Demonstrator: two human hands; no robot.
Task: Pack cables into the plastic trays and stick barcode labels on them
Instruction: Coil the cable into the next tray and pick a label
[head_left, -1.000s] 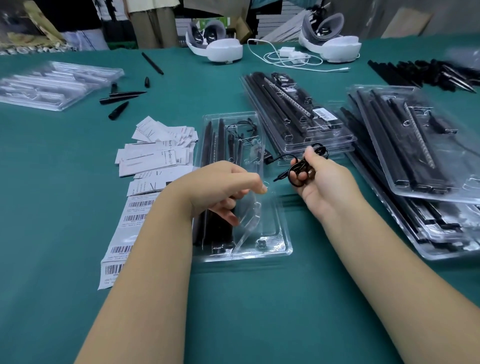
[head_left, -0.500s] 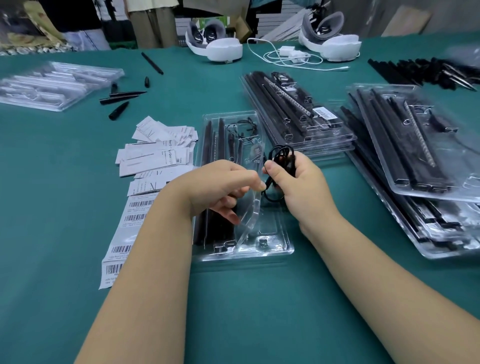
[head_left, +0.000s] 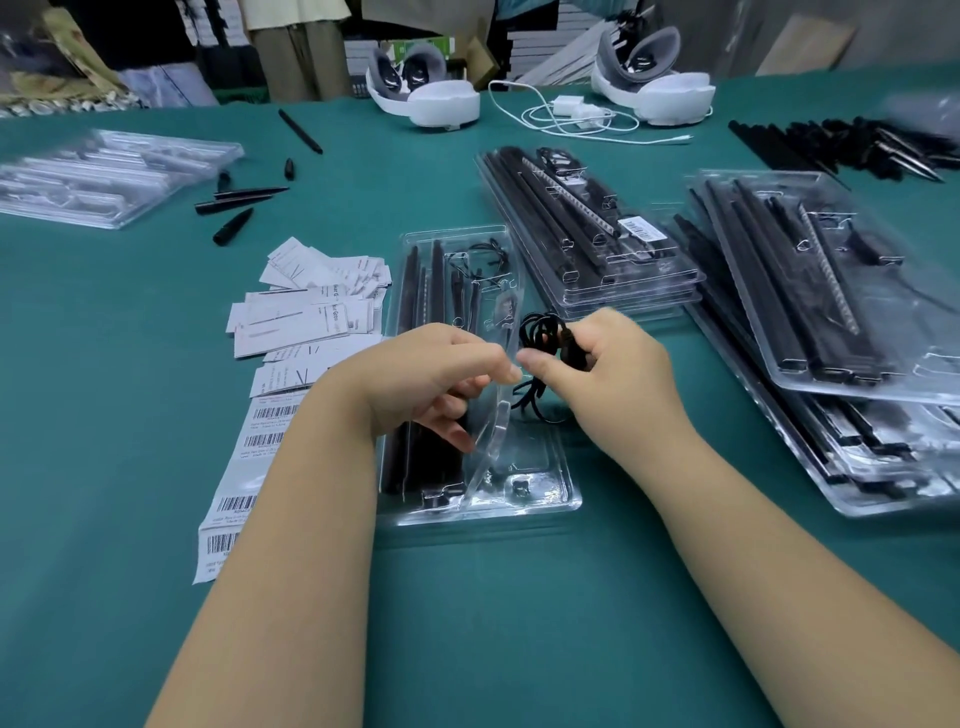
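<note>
While both hands worked over the centre tray, the scene read:

Right hand (head_left: 608, 374): gripped a coiled black cable (head_left: 543, 338), thumb and fingers curled round the bundle; loose cable ends hung below the fist, above the tray's right half.
Left hand (head_left: 436, 379): fingers curled, pinching the raised edge of the clear lid (head_left: 493, 431); fingertips almost met the right thumb.
Tray (head_left: 556, 499): clear plastic, on the bench (head_left: 493, 623) right in front; long black parts filled its left slots, thin wires sat at the far end; right pocket near the front edge mostly bare.
Labels (head_left: 244, 467): white barcode strip on the bench just left of the tray, partly under the left forearm; loose printed slips (head_left: 306, 312) piled beyond it.
Packed trays: one stack (head_left: 587, 244) behind the centre tray, a barcode sticker on top; bigger stack (head_left: 831, 322) to the right.
Empty trays (head_left: 104, 176): far left.
Far edge: two white headsets (head_left: 431, 98), a white charger with cable (head_left: 571, 111).
Loose black parts: left of centre (head_left: 234, 208), and a far right pile (head_left: 857, 143).
</note>
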